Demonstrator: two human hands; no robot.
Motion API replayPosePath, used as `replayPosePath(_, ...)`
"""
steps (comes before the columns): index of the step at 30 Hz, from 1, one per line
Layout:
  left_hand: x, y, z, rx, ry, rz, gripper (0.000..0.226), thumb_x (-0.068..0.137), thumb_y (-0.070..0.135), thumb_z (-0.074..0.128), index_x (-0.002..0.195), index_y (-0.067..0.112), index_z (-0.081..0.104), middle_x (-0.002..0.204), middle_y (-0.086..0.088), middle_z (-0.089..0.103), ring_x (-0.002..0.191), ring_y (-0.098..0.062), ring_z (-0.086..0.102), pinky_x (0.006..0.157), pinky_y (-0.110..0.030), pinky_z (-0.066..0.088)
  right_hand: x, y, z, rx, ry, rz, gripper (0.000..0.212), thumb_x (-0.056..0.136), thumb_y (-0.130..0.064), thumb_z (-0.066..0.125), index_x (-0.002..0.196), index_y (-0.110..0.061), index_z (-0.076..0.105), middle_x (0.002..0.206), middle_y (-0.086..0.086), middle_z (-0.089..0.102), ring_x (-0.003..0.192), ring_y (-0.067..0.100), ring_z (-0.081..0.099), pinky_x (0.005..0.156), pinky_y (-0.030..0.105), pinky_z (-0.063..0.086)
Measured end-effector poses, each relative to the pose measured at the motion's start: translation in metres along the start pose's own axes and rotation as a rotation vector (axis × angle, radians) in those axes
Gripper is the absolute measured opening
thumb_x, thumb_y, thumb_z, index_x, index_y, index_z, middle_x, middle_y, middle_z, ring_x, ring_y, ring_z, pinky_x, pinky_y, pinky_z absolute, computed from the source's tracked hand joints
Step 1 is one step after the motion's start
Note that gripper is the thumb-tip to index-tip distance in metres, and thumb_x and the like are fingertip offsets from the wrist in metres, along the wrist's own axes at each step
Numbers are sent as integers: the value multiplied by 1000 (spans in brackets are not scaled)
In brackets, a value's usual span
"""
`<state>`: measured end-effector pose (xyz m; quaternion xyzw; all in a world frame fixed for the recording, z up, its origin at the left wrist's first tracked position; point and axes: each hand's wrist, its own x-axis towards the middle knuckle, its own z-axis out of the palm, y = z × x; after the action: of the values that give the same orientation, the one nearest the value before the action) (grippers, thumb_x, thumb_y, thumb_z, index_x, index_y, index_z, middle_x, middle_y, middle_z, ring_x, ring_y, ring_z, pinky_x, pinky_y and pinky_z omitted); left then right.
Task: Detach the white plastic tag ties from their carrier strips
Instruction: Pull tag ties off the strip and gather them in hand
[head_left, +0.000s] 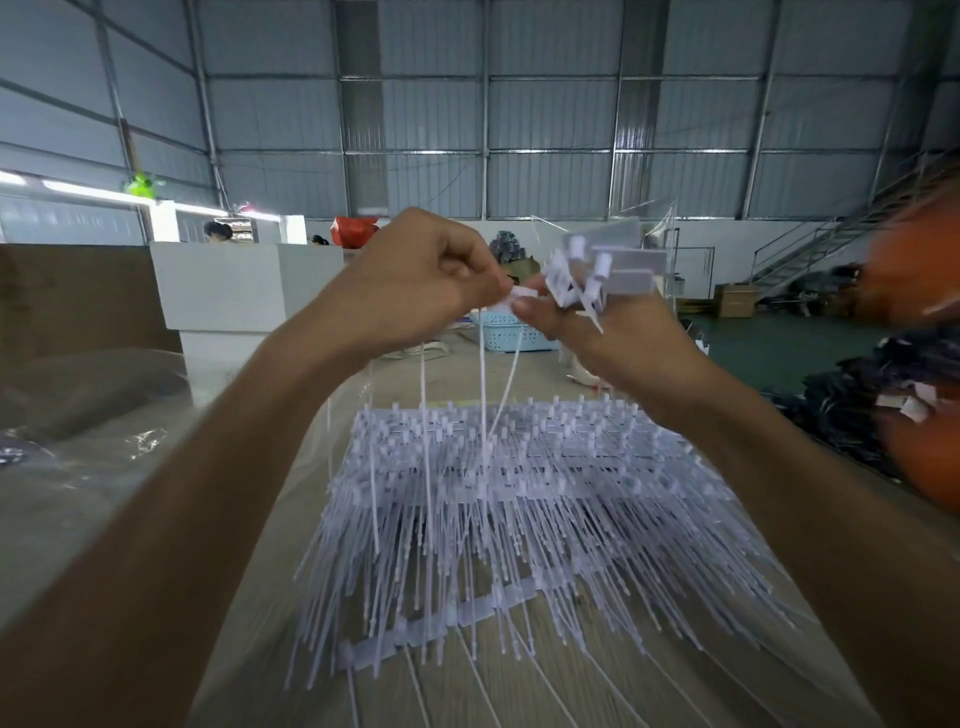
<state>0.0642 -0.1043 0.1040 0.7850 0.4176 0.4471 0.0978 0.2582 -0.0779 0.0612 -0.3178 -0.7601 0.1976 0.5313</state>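
- One tag tie (521, 294) was pinched at its head betw. both hands, raised well above the table; tails of a few ties hung straight down toward the stack.
- L hand (421, 283) had fingers curled tight, thumb and forefinger nipping the tie head from the left.
- R hand (613, 332) gripped the carrier strip (605, 260), thumb pressed just under the tie head; strip stuck up and to the right past its fingers.
- Tie's long axis ran vertical, strip lay right of it, so prob. a leftward snap by the L hand frees it.
- Many more ties lay stacked on strips (519, 467) below, on the plastic-covered table (519, 691).
- Blue basket (506, 332) sat beyond.
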Motion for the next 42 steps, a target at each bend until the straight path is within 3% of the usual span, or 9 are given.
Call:
replayPosePath(4, 0, 0, 1, 10, 48, 69, 12, 91, 19, 72, 80, 21, 74, 51, -1, 56, 51, -18, 45, 51, -19, 36, 0, 3, -2, 111, -138, 147, 21, 91, -32, 70, 95, -13, 63, 56, -13, 48, 48, 5, 34, 46, 21, 29)
replayPosePath(10, 0, 2, 4, 60, 80, 127, 8, 92, 18, 71, 84, 16, 72, 58, 7, 63, 45, -4, 49, 50, -15, 37, 0, -3, -5, 312, -281, 151, 22, 100, -25, 56, 108, -5, 57, 81, 8, 62, 48, 8, 24, 43, 20, 19)
replayPosePath(14, 1, 2, 6, 142, 97, 144, 8, 93, 21, 70, 85, 18, 71, 69, 13, 67, 71, -22, 67, 68, -24, 49, 0, -2, -4, 303, -260, 134, 11, 102, -22, 54, 99, -11, 56, 76, 8, 55, 46, 6, 26, 42, 19, 21)
replayPosePath(17, 1, 1, 7, 127, 90, 138, 9, 93, 24, 70, 83, 22, 70, 64, 3, 65, 58, -28, 56, 58, -23, 42, -2, -2, -3, 222, -203, 145, 12, 99, -23, 61, 96, -11, 60, 67, 1, 50, 50, 8, 30, 46, 23, 21)
replayPosePath(21, -1, -1, 6, 86, 95, 119, 12, 92, 32, 71, 80, 27, 70, 59, -10, 63, 45, -15, 41, 59, -28, 38, -3, -3, -4, 84, -143, 58, 11, 98, -27, 63, 94, -18, 70, 56, -15, 54, 50, 0, 42, 48, 20, 27)
replayPosePath(25, -1, 2, 11, 92, 77, 142, 11, 95, 30, 67, 88, 23, 72, 51, 15, 60, 40, -3, 42, 59, -26, 36, -1, -1, 1, -40, -129, 26, 16, 102, -22, 57, 92, -30, 65, 68, -25, 67, 68, -16, 60, 61, 4, 44)
replayPosePath(30, 0, 3, 14, 51, 12, 126, 21, 106, 26, 45, 109, 14, 63, 51, 21, 56, 46, -8, 44, 51, -22, 37, 2, 1, -2, -156, -30, 64, 29, 105, -21, 50, 82, -28, 66, 72, -21, 64, 61, -8, 52, 63, 25, 42)
replayPosePath(35, 0, 4, 12, -33, -91, 54, 23, 102, 8, 43, 114, 25, 53, 63, -1, 66, 61, -22, 51, 60, -33, 40, 3, -1, -2, -52, 18, 123, 51, 106, -40, 44, 77, -5, 66, 55, -9, 42, 50, 3, 35, 54, 23, 30)
replayPosePath(42, -3, 3, 11, -22, -262, 64, 42, 95, -6, 47, 110, 32, 42, 79, -8, 72, 70, -16, 56, 65, -37, 43, 0, -8, 2, 153, -61, 244, 41, 105, -34, 48, 70, -16, 55, 56, -5, 53, 44, 10, 39, 42, 21, 34)
